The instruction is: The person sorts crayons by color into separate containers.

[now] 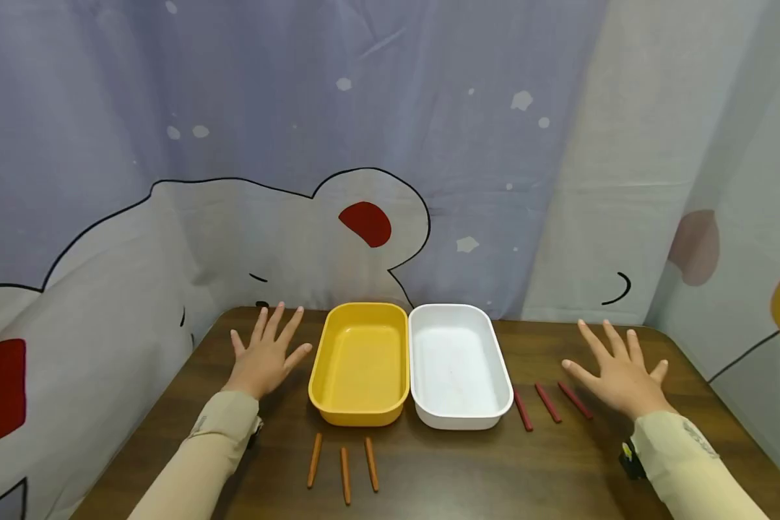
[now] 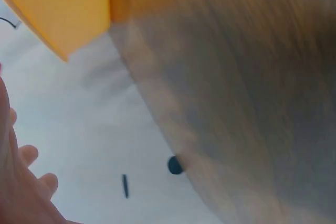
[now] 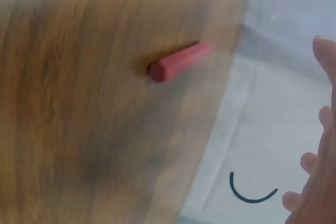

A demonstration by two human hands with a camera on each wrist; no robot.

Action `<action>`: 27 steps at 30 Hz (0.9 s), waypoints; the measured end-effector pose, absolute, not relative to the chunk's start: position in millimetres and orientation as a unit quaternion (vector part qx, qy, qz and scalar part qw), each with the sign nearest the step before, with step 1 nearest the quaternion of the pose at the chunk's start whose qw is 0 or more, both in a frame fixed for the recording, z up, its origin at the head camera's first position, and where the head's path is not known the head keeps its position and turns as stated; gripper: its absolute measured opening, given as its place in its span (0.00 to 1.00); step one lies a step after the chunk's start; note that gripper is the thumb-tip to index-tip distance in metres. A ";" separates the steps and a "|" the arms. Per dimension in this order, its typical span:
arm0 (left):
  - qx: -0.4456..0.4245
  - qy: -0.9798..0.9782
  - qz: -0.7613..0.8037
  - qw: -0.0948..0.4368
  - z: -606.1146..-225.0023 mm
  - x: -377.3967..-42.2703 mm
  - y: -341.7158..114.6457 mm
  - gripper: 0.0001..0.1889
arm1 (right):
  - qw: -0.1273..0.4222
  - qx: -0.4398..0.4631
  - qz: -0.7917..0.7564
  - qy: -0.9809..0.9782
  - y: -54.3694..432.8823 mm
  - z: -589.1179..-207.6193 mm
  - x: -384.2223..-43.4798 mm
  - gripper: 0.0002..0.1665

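Observation:
My left hand (image 1: 260, 362), fingers spread, hovers left of a yellow tray (image 1: 359, 419) and holds nothing. Beside that tray stands a white tray (image 1: 463, 423), their long sides against each other. Three orange-brown sticks (image 1: 345, 475) lie in front of the yellow tray. To the right of the white tray are three dark red sticks (image 1: 548, 403). Past them my right hand (image 1: 626, 383) is spread out too, with nothing in it; the right wrist view shows one red stick (image 3: 181, 61) close up, apart from the fingers.
Everything stands on a dark wooden table (image 1: 468, 477) with rounded back corners. A patterned curtain (image 1: 286, 238) hangs right behind the table's back edge and along both sides.

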State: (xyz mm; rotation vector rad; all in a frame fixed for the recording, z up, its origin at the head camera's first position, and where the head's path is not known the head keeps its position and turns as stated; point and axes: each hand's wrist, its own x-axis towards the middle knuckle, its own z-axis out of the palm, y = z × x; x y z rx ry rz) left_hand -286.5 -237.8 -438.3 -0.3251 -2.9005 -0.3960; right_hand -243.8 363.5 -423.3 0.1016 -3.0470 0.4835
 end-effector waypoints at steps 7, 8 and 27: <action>-0.161 -0.969 -0.115 0.147 -431.4 -257.5 -222.6 0.42 | 0.043 0.059 0.171 -0.982 352.6 -423.1 -229.5 0.53; -0.167 -0.968 -0.110 0.150 -431.3 -253.5 -220.9 0.43 | 0.045 0.064 0.173 -0.982 351.2 -424.5 -227.8 0.53; -0.226 -0.963 -0.099 0.109 -447.7 -227.4 -206.3 0.41 | 0.025 0.080 0.185 -0.979 350.9 -445.5 -238.9 0.22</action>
